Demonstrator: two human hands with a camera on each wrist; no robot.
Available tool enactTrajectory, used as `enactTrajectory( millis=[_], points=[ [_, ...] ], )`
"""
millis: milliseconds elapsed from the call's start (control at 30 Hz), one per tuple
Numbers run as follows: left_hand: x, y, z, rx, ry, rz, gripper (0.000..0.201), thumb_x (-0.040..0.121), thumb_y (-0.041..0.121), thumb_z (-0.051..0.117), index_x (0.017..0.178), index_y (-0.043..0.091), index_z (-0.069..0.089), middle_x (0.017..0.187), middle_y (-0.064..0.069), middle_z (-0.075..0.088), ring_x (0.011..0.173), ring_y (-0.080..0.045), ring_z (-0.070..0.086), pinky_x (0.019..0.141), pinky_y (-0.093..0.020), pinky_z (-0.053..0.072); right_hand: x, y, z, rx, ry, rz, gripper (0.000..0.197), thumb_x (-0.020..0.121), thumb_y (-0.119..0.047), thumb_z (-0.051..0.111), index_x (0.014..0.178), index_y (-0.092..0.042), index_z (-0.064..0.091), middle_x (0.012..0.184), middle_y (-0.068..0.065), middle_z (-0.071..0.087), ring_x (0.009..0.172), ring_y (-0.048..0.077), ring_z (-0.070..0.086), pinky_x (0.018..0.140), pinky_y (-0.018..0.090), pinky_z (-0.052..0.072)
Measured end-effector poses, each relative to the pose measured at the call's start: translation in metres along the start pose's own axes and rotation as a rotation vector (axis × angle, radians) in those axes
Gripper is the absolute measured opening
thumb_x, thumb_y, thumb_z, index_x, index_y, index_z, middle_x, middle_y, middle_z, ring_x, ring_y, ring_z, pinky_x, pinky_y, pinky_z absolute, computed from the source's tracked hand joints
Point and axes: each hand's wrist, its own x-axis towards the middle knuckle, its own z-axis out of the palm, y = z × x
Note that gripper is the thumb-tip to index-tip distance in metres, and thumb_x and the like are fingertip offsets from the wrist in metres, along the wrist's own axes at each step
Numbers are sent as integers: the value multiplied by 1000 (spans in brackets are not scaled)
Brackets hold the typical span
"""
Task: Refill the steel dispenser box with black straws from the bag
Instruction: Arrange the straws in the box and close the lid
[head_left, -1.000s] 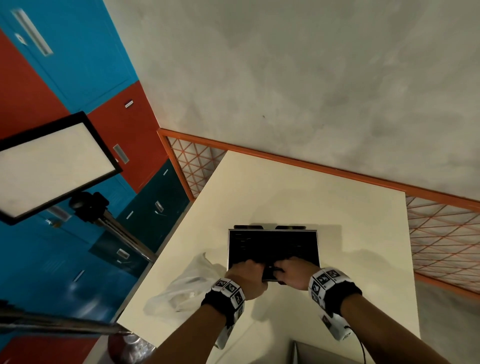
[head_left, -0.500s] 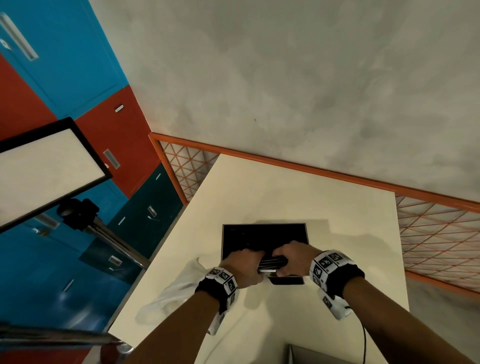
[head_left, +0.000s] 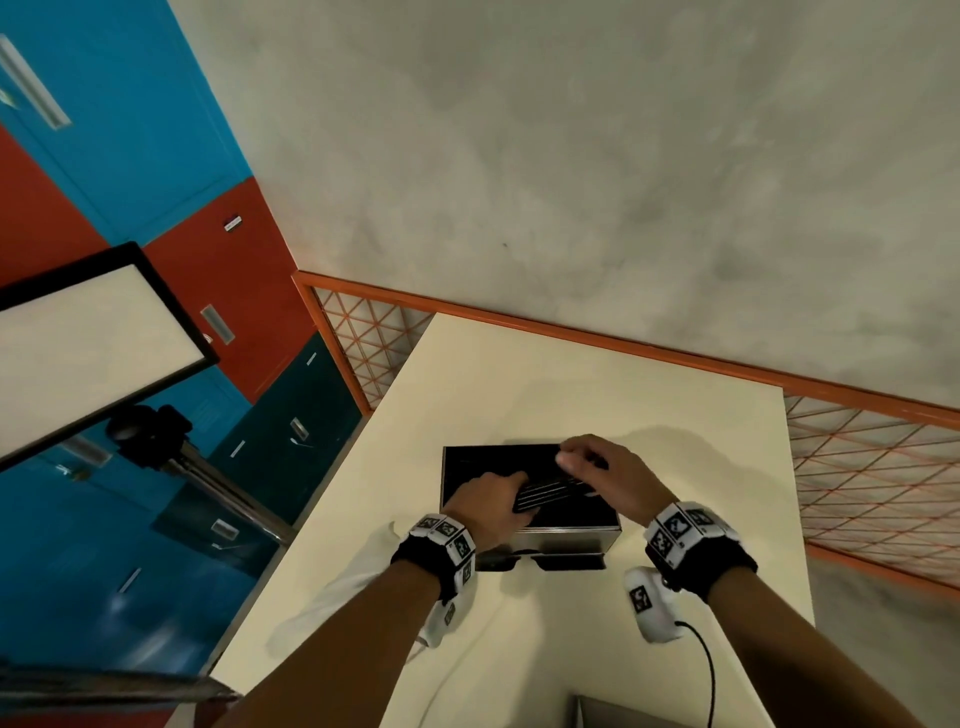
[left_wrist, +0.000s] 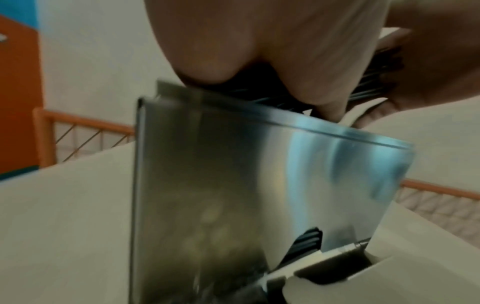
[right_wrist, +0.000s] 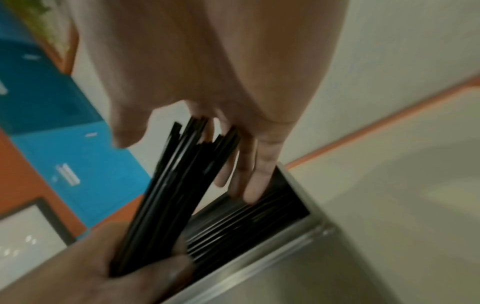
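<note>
The steel dispenser box (head_left: 566, 530) stands open-topped on the cream table (head_left: 623, 389), with black straws lying inside it (right_wrist: 249, 222). My left hand (head_left: 511, 501) grips a bundle of black straws (head_left: 553, 491) over the box opening. My right hand (head_left: 576, 462) hovers at the bundle's other end. In the right wrist view its fingers (right_wrist: 249, 185) are straight beside the straw ends, with the thumb apart. The left wrist view shows the box's shiny side (left_wrist: 259, 185) and straws in its bottom slot (left_wrist: 306, 240). The white plastic bag (head_left: 358, 587) lies left of my left wrist.
A light panel on a tripod (head_left: 93, 343) stands left of the table in front of blue and red lockers (head_left: 130, 156). An orange mesh fence (head_left: 857, 467) runs behind and to the right. A grey object (head_left: 623, 712) sits at the table's near edge.
The straw bundle has come up out of the box in my left hand. My right hand has let go of its middle and moved to its right end with loosened fingers.
</note>
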Motion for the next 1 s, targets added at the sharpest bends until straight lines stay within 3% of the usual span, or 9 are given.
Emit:
enactTrajectory(
  millis=[100,167,300,367,467,600,733,867,1000],
  points=[
    [9,9,-10,139,16,79,37,96,45,58,122,20,52,107,-8,69,92,-33,67,74,-41,54,0,-4,9,59,191,117,26,90,-47,61,90,-24,71,83,-1,72,73,13,70,62,34,61],
    [13,12,-16,194,31,106,38,96,48,58,119,19,51,108,-6,67,93,-32,65,72,-39,49,1,-3,11,-24,233,192,29,90,-43,62,81,-17,71,72,5,70,64,21,69,52,37,60],
    [17,5,-16,158,19,106,46,92,56,61,119,20,53,113,-2,62,101,-26,61,76,-37,47,6,7,9,-191,251,197,38,91,-49,57,69,-20,68,64,0,66,65,22,66,66,42,58],
    [15,-4,-13,127,3,73,48,89,51,67,123,20,54,118,-4,60,108,-26,58,84,-39,47,5,10,10,-197,258,193,40,95,-48,52,81,-16,71,74,4,70,73,24,66,74,41,57],
    [10,-21,-8,158,-36,8,52,86,32,69,133,17,51,125,-8,53,117,-31,52,92,-44,47,1,11,16,-298,131,103,37,99,-41,48,108,-11,69,103,4,67,98,23,63,85,29,47],
    [3,-31,-8,150,-65,-32,46,88,26,67,131,14,55,125,-9,56,116,-31,56,90,-39,50,4,19,24,-392,1,-93,21,97,-27,54,110,-17,69,105,-3,62,98,16,61,84,21,44],
    [2,-36,-10,162,-71,-22,43,89,26,66,128,12,56,123,-10,55,118,-31,53,91,-40,50,10,27,32,-489,1,-145,33,97,-29,53,127,-17,60,122,-2,56,112,18,56,97,28,45],
    [-1,-33,-3,80,6,23,50,87,31,68,132,14,55,128,-8,47,120,-29,45,99,-41,45,8,36,46,-675,5,-203,51,99,-40,45,143,-15,46,144,6,42,132,25,42,112,37,33],
    [-5,-31,14,41,165,96,63,90,54,53,142,19,51,143,-3,40,134,-23,37,114,-39,37,6,37,62,-888,22,-174,69,94,-55,15,145,-18,42,148,7,40,138,28,36,114,46,29]
  ],
)
